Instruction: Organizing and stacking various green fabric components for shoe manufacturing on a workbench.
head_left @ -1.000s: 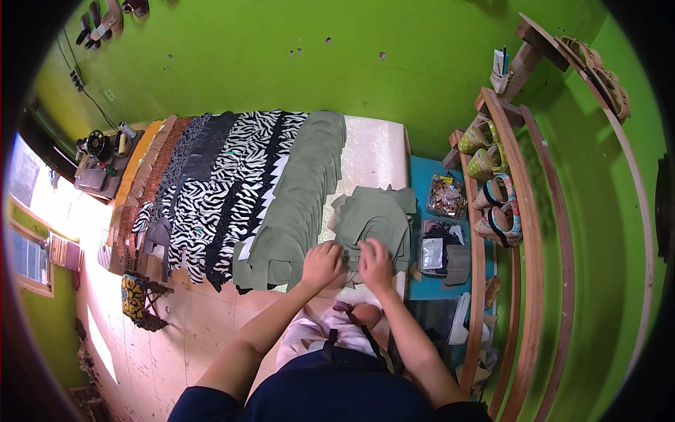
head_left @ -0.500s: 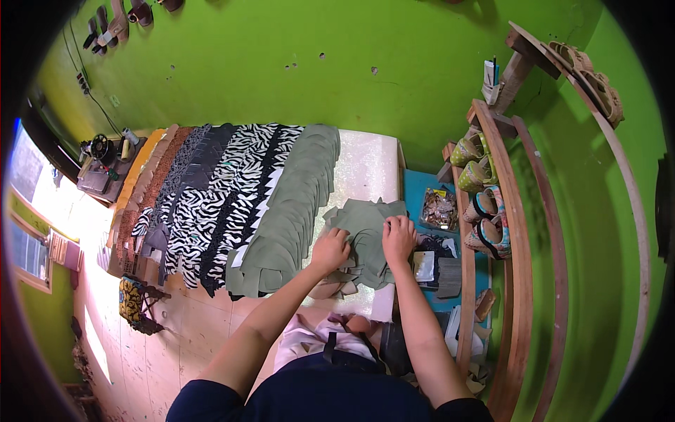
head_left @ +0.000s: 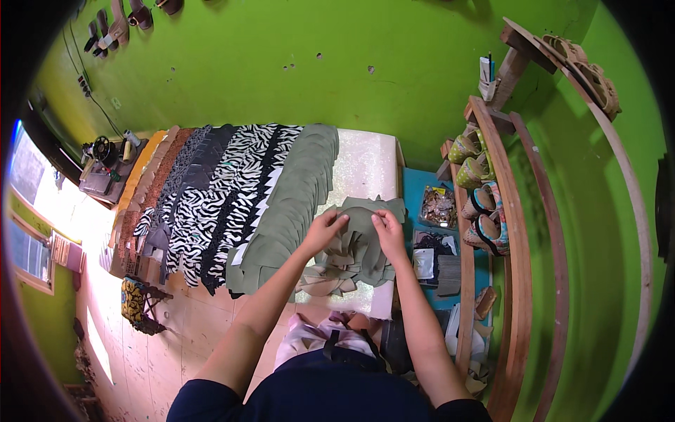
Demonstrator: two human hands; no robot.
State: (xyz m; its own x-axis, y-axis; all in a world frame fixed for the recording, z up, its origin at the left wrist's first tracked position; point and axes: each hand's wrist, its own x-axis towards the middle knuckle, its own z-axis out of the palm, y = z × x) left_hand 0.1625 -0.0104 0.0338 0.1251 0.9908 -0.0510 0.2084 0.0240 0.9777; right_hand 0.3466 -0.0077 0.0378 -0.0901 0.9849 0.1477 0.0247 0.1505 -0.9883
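A curved grey-green piece of sheet material (head_left: 359, 212) spans the space between my two hands. My left hand (head_left: 326, 231) pinches its left end between thumb and fingers. At its right end, the fingers of my right hand (head_left: 389, 236) are closed on it in the same way. Beneath and around my hands lies a loose pile of cut grey-green pieces (head_left: 373, 266), several showing a tan underside toward the near edge. Left of the pile runs a long overlapping row of grey-green pieces (head_left: 295, 190).
Overlapping rows of zebra-patterned pieces (head_left: 239, 158), black, brown and yellow ones cover the table's left. Bare pale tabletop (head_left: 365, 158) shows at its far right. Beyond it are a blue surface (head_left: 418, 181) with a box of small items (head_left: 439, 206) and a wooden rack (head_left: 508, 232) holding shoes.
Both hands have lifted from the pile and now hold a curved piece stretched between them. The pieces in the pile have shifted, showing more tan undersides near the front.
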